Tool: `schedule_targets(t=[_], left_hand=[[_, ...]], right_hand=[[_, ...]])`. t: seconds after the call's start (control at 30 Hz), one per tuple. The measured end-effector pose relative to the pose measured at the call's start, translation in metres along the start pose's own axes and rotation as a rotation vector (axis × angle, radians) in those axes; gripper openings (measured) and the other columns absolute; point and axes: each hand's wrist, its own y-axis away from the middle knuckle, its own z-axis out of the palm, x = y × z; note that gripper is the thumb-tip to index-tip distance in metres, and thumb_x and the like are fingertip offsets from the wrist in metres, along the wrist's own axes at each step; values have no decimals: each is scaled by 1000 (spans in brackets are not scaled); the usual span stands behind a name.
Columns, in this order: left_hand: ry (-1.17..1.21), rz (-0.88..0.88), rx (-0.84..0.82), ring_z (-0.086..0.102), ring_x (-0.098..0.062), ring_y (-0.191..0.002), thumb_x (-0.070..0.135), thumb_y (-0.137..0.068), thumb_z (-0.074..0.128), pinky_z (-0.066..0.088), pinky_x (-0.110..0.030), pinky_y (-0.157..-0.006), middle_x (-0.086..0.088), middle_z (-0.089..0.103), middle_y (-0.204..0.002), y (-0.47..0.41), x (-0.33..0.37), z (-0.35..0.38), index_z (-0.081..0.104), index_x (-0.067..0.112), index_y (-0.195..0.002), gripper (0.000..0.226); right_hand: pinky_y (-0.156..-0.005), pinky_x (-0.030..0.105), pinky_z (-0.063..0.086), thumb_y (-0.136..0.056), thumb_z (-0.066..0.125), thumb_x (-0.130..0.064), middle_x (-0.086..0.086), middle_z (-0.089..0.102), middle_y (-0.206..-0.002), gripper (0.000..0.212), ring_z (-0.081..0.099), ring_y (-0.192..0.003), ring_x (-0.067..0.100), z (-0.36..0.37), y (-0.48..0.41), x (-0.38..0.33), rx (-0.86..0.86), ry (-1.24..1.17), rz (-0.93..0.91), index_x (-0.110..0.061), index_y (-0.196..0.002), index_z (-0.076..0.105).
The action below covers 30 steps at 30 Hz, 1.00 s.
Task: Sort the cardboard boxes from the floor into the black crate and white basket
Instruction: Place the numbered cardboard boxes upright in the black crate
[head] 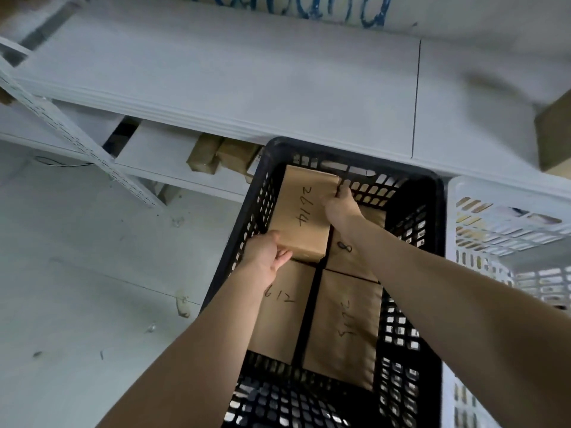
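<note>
A cardboard box marked 2614 (304,211) is held inside the far left part of the black crate (432,217). My left hand (267,253) grips its near left corner. My right hand (341,203) grips its far right corner. Three more cardboard boxes lie flat in the crate: one marked 612 (285,313) at near left, one with dark writing (346,322) at near right, and one marked 8 (346,253) under my right forearm. The white basket (506,230) stands right beside the crate, partly cut off by the frame.
A white metal shelf (247,88) runs across behind the crate. Beneath it, on a lower shelf, sit several taped cardboard boxes (222,156). Another brown box (554,134) is at the right edge. A perforated white upright (71,140) slants at left, above pale floor (92,288).
</note>
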Motion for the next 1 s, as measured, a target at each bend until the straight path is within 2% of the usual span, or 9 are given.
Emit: schedule_targets(t=[0.07, 0.17, 0.23, 0.33, 0.5, 0.6, 0.77, 0.9, 1.0], left_hand=[[-34, 26, -5, 57, -20, -84, -1, -95, 48, 52, -39, -92, -9, 54, -90, 0, 2, 4, 60, 6, -100, 14], [-20, -8, 34, 57, -23, -88, 2, -93, 53, 54, -38, -87, -11, 53, -96, -4, 9, 4, 58, 12, -84, 14], [-61, 2, 20, 56, -25, -95, 4, -94, 53, 53, -40, -90, -10, 53, -96, -4, 10, 2, 60, 8, -96, 8], [-144, 56, 6, 57, -24, -97, 10, -96, 50, 51, -38, -91, -5, 54, -85, 5, 12, 4, 53, 2, -123, 29], [-224, 55, -1, 57, -28, -109, 13, -91, 59, 54, -33, -77, -14, 57, -115, 38, 28, 2, 58, 8, -108, 18], [-304, 159, -46, 59, -22, -100, 17, -93, 55, 54, -29, -78, -10, 61, -107, 62, 35, 5, 57, 8, -115, 24], [-380, 414, -105, 60, -16, -87, 27, -95, 53, 55, -33, -79, -2, 63, -93, 111, 53, 28, 56, 22, -92, 6], [-508, 627, -252, 59, -19, -104, 34, -94, 54, 49, -43, -95, 0, 62, -114, 150, 62, 57, 56, 22, -116, 25], [-627, 756, -430, 54, -15, -113, 35, -95, 51, 45, -41, -101, 4, 55, -125, 186, 61, 80, 51, 19, -128, 36]], right_hand=[[-84, 31, 39, -98, 42, -21, 6, 50, -133, 53, 49, -105, 20, 5, 0, 2, -1, 19, 31, -20, -147, 24], [-86, 34, 44, -97, 44, -24, 7, 52, -131, 49, 51, -104, 21, 7, 2, 5, -7, 0, 70, -19, -144, 31], [-83, 33, 42, -97, 44, -25, 7, 52, -130, 49, 51, -103, 21, 6, 6, 4, -6, -6, 81, -18, -143, 31], [-81, 32, 38, -97, 45, -31, 6, 49, -134, 53, 48, -105, 21, -2, 15, -4, 26, 19, 59, -17, -146, 28], [-97, 32, 35, -95, 50, -38, 5, 42, -146, 61, 42, -128, 23, -26, 47, -30, 35, -49, -104, -15, -148, 29], [-97, 30, 33, -95, 50, -42, 5, 44, -144, 59, 42, -129, 22, -41, 73, -46, 43, -123, -199, -14, -145, 36], [-90, 27, 34, -94, 50, -46, -1, 53, -133, 54, 44, -107, 10, -68, 123, -65, 102, -263, -312, -15, -138, 46], [-71, 16, 37, -93, 52, -46, -13, 57, -101, 50, 52, -90, 2, -95, 167, -75, 207, -383, -391, -15, -132, 52], [-87, 23, 39, -92, 53, -45, -12, 57, -104, 45, 52, -102, 6, -116, 203, -75, 331, -447, -468, -15, -126, 56]])
